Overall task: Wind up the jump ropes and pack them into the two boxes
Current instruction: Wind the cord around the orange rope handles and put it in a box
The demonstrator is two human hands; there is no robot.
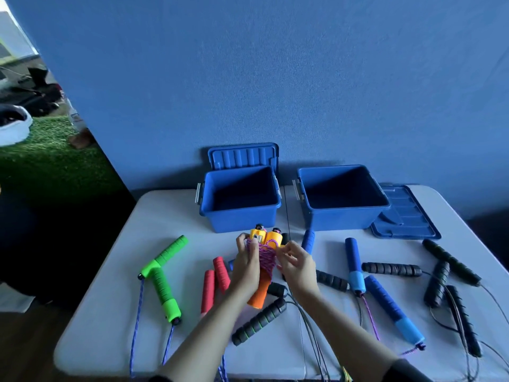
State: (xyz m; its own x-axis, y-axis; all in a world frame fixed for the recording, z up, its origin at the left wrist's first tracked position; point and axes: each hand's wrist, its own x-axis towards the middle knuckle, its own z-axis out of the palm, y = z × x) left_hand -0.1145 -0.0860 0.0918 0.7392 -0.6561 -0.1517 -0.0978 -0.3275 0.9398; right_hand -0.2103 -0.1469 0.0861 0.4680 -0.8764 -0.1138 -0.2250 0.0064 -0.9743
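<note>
A white folding table [104, 271] is set against a blue wall [275, 78]; green turf [49, 161] is seen at the left. No writing can be read. The orange-handled jump rope [265, 260] is gripped by the left hand [246, 264] above the table, before two open blue boxes [239, 219]; its pink cord is pinched by the right hand [296, 264].

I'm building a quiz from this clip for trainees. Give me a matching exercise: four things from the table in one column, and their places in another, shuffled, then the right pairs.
Things:
1. orange handles
2. green handles
3. left box's lid
4. right box's lid

Places:
A. flat on the table, right of its box
B. near the table's left edge
C. held in the left hand, pink rope wound round them
D. standing against the wall behind its box

Pairs: 1-C, 2-B, 3-D, 4-A
</note>
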